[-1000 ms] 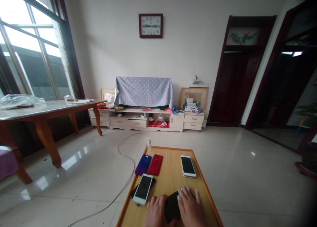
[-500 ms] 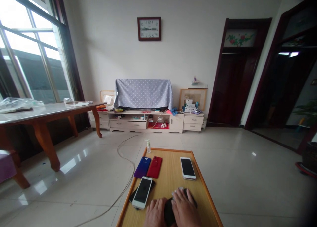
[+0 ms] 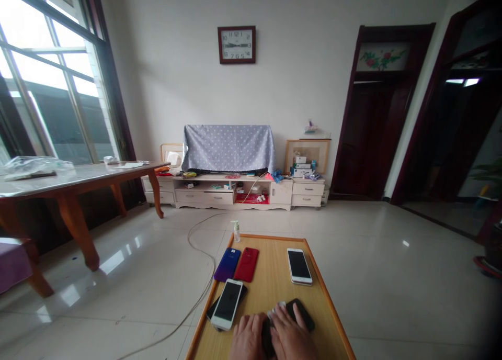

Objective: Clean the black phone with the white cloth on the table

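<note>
At the near end of this little wooden table (image 3: 270, 266) there's a dark phone (image 3: 308, 318), lying slantwise, partly covered by hands. The right hand (image 3: 292, 333) is spread over it, a whitish scrap (image 3: 281, 303) poking out at its fingertips; can't tell if it's actually pinched. The left hand (image 3: 246, 336) is curled at the phone's left edge, and honestly I can't see if it's gripping. A white-framed phone (image 3: 227, 303) sits just left of that.

Tan wood-grain tbl (image 3: 270, 284) w/ orange-brown rim (image 3: 270, 237): blue-to-purple phone (image 3: 227, 265) by far L corner, red phone (image 3: 247, 265) beside it, wht phone w/ blk screen (image 3: 299, 266) nr far R corner, blk phone (image 3: 306, 317) btwn L & R edges.
</note>
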`<state>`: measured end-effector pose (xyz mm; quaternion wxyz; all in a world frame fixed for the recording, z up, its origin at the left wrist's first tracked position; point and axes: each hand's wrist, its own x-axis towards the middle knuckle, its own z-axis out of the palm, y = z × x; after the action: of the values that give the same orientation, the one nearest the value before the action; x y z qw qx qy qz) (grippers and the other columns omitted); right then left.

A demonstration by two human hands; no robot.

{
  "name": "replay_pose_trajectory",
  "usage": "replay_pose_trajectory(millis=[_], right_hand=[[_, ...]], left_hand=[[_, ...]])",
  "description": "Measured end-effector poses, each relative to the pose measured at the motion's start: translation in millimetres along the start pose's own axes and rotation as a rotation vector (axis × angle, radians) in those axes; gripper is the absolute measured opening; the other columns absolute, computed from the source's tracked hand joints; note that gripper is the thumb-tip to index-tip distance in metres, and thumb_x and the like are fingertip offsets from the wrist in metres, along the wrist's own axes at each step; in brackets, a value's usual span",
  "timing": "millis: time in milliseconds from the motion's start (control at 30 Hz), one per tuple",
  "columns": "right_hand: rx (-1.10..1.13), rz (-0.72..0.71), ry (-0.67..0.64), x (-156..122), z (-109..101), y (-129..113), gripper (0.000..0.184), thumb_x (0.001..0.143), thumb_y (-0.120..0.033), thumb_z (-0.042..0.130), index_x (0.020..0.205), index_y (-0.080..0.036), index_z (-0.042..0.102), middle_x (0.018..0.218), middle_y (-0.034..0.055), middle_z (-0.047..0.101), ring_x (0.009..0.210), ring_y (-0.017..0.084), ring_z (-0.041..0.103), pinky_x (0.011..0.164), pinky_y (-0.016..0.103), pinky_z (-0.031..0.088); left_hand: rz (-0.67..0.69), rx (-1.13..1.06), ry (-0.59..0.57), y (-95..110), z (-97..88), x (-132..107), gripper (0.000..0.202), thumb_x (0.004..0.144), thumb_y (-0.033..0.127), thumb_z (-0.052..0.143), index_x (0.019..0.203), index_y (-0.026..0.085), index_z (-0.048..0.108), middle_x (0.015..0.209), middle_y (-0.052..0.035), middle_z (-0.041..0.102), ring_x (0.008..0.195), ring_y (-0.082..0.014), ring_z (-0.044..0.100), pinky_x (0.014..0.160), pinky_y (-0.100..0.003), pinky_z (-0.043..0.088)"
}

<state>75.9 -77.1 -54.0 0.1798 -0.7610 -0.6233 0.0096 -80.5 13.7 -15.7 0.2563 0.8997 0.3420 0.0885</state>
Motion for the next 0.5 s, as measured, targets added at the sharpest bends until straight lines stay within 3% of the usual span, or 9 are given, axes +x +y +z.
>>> replay_pose_trajectory(millis=[100,200,367,433,500], right_hand=[[-0.08,0.108,0.089,2.7,-6.3,5.8,0.047,0.107,-0.04,0.032,0.142,-0.026,0.06,0.147,0.008,0.057,0.141,0.029,0.048,0.122,0.06,0.023],[-0.151,0.201,0.148,6.4,-4.8,8.7,0.047,0.105,-0.042,0.035,0.138,-0.023,0.063,0.145,0.0115,0.058,0.139,0.032,0.05,0.12,0.061,0.027],[-0.048,-0.048,0.054,-2.0,9.5,0.8,0.046,0.105,-0.048,0.038,0.145,-0.032,0.056,0.148,0.0059,0.054,0.139,0.03,0.05,0.12,0.055,0.033],[-0.052,-0.039,0.058,-6.1,6.4,3.8,0.046,0.106,-0.05,0.035,0.145,-0.034,0.055,0.148,0.005,0.054,0.139,0.031,0.049,0.12,0.06,0.03],[-0.101,0.064,0.104,-7.8,-0.2,11.9,0.049,0.107,-0.051,0.032,0.144,-0.031,0.057,0.147,0.0075,0.054,0.139,0.034,0.049,0.118,0.069,0.026]], left_hand=[[0.017,0.003,0.011,0.4,-1.0,-2.1,0.066,0.064,0.046,0.071,0.125,0.026,0.059,0.124,-0.0056,0.067,0.119,-0.0285,0.053,0.102,-0.037,0.038],[-0.001,0.022,-0.017,-0.8,-1.5,-2.3,0.073,0.058,0.044,0.075,0.127,0.026,0.058,0.127,-0.0059,0.066,0.12,-0.0299,0.052,0.101,-0.037,0.038],[-0.001,0.003,0.022,-2.2,-0.6,-1.9,0.052,0.075,0.037,0.061,0.126,0.028,0.06,0.124,-0.0046,0.068,0.118,-0.0277,0.054,0.098,-0.037,0.039],[0.005,0.0,0.033,-1.9,-0.6,-2.2,0.052,0.073,0.039,0.063,0.124,0.028,0.061,0.123,-0.0045,0.068,0.117,-0.0275,0.054,0.098,-0.036,0.039],[0.001,0.011,0.013,-2.0,-0.4,-2.0,0.062,0.065,0.044,0.071,0.124,0.027,0.06,0.124,-0.0046,0.067,0.118,-0.0287,0.054,0.099,-0.037,0.039]])
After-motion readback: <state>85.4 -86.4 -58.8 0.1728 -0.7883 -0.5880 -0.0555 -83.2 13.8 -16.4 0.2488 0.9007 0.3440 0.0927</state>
